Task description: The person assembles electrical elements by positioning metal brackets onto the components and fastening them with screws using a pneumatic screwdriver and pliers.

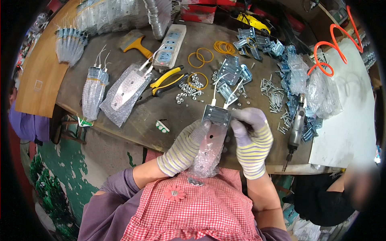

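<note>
My left hand [185,148], in a striped knit glove, is closed round a flat metal plate [212,140] whose lower end sits in bubble wrap. A shiny metal bracket [217,115] lies across the plate's top, and two white wires stick up beyond it. My left thumb presses near the bracket's lower left. At the bracket's right edge is my right hand [254,140], gloved alike, with thumb and fingers bent together. Whatever they may pinch is too small to make out. Loose brackets [230,72] lie just beyond the wires.
Nuts [185,93], yellow-handled pliers [167,80] and rubber bands [225,47] lie ahead. To the right are screws [273,98], a power screwdriver [296,124] and an orange coiled hose [333,48]. Wrapped plates [128,92] and a power strip [171,46] are left. Another person [321,193] sits at right.
</note>
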Available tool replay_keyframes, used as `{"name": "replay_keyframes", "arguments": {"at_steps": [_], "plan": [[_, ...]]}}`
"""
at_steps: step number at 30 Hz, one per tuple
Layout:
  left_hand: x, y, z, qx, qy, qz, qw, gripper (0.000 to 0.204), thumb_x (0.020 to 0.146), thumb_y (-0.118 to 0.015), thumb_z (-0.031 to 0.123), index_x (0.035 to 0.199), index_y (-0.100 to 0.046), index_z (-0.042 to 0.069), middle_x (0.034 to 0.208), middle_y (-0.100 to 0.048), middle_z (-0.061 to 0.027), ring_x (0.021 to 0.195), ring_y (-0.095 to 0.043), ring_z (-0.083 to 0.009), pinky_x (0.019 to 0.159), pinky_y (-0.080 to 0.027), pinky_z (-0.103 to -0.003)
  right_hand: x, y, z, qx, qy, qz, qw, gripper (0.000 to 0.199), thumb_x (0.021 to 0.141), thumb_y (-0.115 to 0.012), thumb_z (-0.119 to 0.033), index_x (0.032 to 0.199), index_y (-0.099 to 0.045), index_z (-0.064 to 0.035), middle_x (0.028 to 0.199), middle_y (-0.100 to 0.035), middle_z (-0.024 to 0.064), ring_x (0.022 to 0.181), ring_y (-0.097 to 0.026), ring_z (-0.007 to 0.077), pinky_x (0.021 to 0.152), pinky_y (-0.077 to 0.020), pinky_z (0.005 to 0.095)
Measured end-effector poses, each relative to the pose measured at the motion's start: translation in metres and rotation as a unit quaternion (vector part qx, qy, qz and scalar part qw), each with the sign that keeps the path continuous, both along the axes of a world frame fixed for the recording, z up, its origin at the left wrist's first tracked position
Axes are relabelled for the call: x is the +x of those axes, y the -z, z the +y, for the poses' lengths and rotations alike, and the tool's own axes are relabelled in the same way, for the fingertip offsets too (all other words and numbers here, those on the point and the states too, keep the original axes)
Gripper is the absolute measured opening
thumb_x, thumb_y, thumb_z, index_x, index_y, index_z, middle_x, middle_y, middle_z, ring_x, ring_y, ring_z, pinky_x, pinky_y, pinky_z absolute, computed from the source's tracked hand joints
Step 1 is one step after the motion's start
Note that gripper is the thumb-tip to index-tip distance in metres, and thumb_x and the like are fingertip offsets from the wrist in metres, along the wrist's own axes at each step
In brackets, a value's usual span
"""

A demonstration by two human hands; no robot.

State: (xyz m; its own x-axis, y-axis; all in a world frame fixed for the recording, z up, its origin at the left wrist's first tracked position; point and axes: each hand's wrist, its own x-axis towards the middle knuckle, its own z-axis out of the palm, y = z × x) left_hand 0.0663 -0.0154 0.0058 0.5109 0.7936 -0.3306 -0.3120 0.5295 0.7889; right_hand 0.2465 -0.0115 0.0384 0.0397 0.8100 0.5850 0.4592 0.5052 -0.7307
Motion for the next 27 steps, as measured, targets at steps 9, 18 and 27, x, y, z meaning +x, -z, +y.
{"name": "replay_keyframes", "arguments": {"at_steps": [9, 18, 27], "plan": [[0.005, -0.005, -0.007, 0.047, -0.034, 0.023, 0.998, 0.037, 0.101, -0.053, 0.035, 0.122, -0.057, 0.005, 0.107, -0.06, 0.0003, 0.098, -0.051, -0.0056, 0.087, -0.045, -0.024, -0.019, -0.003, -0.003, -0.072, 0.003, -0.033, 0.997, 0.015, 0.075, -0.075, -0.007, 0.089, -0.068, -0.0043, 0.08, -0.063, 0.0099, 0.072, -0.063, 0.0285, 0.065, -0.0502, 0.035], [0.011, -0.035, 0.013, 0.069, 0.046, -0.021, 0.996, 0.037, 0.099, -0.055, 0.031, 0.122, -0.05, 0.002, 0.11, -0.057, -0.0064, 0.102, -0.053, -0.0134, 0.089, -0.045, -0.028, -0.007, -0.009, -0.011, -0.022, 0.045, -0.217, 0.975, 0.049, 0.081, -0.071, -0.037, 0.119, -0.067, -0.0055, 0.124, -0.055, 0.0214, 0.109, -0.053, 0.0384, 0.092, -0.0442, 0.0442], [0.09, -0.076, 0.17, 0.503, 0.062, 0.482, 0.715, 0.023, 0.088, -0.061, 0.022, 0.1, -0.064, 0.003, 0.101, -0.067, -0.018, 0.089, -0.064, -0.0364, 0.078, -0.05, -0.042, 0.006, 0.036, -0.027, -0.118, -0.055, 0.394, 0.91, 0.08, 0.082, -0.06, -0.007, 0.154, -0.024, -0.0084, 0.15, -0.037, 0.0158, 0.137, -0.04, 0.0325, 0.111, -0.0351, 0.0428]]}}
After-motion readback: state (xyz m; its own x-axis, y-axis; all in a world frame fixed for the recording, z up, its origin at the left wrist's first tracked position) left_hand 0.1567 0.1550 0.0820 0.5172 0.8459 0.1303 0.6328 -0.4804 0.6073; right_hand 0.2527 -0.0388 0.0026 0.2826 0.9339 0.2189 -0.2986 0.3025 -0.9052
